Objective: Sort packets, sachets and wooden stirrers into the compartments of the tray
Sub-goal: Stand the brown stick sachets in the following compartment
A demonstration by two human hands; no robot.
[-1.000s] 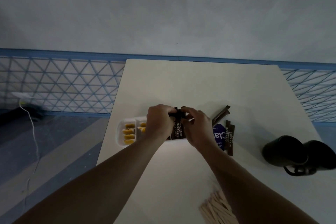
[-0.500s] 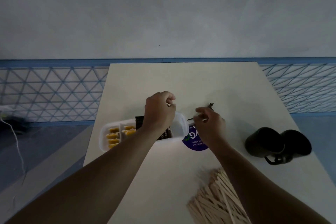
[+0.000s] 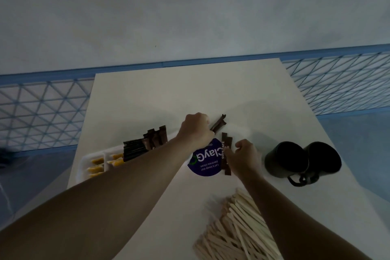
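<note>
"Holding what, the left hand (image 3: 195, 131) and the right hand (image 3: 244, 158)?" the senior inspector asks.

"Left hand: reached across to 12 o'clock of the round label (image 3: 203, 164), fingers curled onto the near end of the slanted sachets (image 3: 219, 123). These lie on the tabletop (image 3: 179, 95) pointing toward 1 o'clock. Right hand: at 3 o'clock of the label, fingertips and thumb pinching the edge of the flat sachets (image 3: 227, 140). Those are brown sticks lettered CITY CAFE, lying across the label's right rim," the junior replies.

"Position of the tray?"

"White tray (image 3: 82, 167) at 9 o'clock of the label, partly hidden under the left forearm. Yellow packets (image 3: 95, 168) sit in its two leftmost compartments. Dark sachets (image 3: 134, 150) are stacked in the next. Upright sachets (image 3: 157, 137) stand further right; which compartment cannot be told."

"Stirrers?"

"Wooden stirrers (image 3: 236, 228) in a loose heap on the tabletop at 5 o'clock of the label, under the right forearm and well apart from the tray."

"Other items?"

"Two black mugs (image 3: 285, 158), touching each other, at 3 o'clock just beyond the right hand. Blue mesh fence (image 3: 42, 116) flanks the tabletop on both sides."
</note>
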